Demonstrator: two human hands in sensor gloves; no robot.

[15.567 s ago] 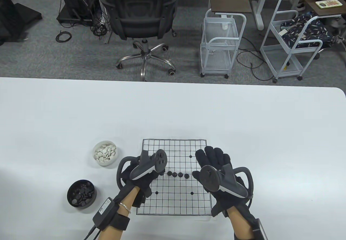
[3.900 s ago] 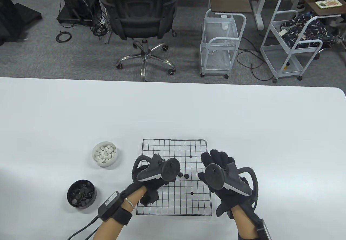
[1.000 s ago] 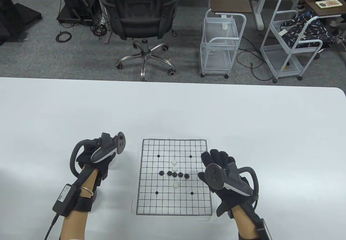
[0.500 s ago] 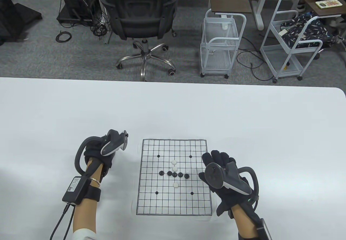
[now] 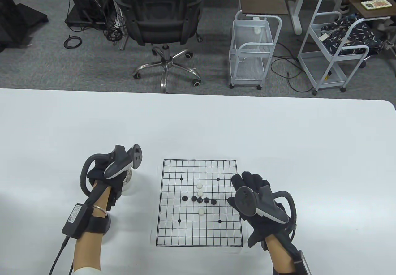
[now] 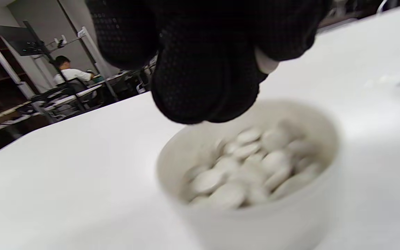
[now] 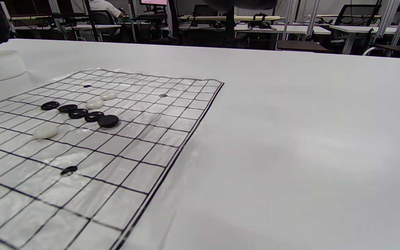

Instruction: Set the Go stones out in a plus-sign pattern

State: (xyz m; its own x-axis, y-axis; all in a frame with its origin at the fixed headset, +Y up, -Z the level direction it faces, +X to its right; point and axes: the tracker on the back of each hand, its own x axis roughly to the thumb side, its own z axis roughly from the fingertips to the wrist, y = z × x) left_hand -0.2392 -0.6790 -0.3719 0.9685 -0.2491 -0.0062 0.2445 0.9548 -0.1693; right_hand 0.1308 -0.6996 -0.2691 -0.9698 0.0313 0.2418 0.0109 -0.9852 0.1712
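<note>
One white stone (image 6: 266, 64) pinched in left grip (image 6: 207, 59), lower-left frame, risking slipping; right grip (image 5: 252, 196) resting empty, fingers spread.

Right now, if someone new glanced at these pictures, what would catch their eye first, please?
The Go board in front of the person, with a row of five black stones crossed by three white stones, an unfinished plus. Next, the left hand pinching a white stone above the bowl of white stones left of the board.
</note>
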